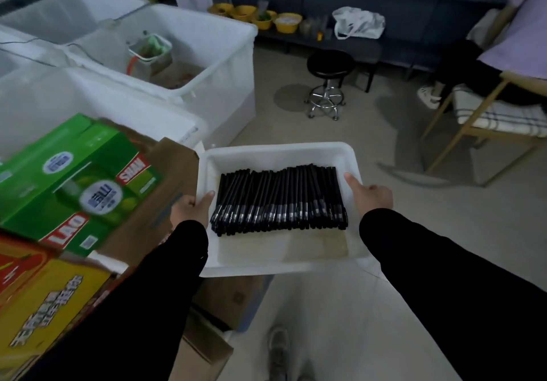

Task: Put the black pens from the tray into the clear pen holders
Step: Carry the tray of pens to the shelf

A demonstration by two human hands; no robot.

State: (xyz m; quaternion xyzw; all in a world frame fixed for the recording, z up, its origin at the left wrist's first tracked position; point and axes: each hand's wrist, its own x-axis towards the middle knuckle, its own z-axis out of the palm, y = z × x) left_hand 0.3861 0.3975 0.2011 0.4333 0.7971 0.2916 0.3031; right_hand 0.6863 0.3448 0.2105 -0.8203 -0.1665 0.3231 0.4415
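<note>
I carry a white plastic tray (278,151) in front of me, above the floor. A dense row of several black pens (281,200) lies across it, silver bands near their lower ends. My left hand (192,207) grips the tray's left rim, thumb over the edge. On the opposite rim my right hand (370,194) holds it the same way, thumb pointing inward. No clear pen holders are in view.
Green and yellow cardboard boxes (80,191) are stacked at my left, close to the tray. Large white bins (189,52) stand behind them. A black stool (328,81) is ahead, a wooden chair (485,117) with a seated person at right. Grey floor lies between.
</note>
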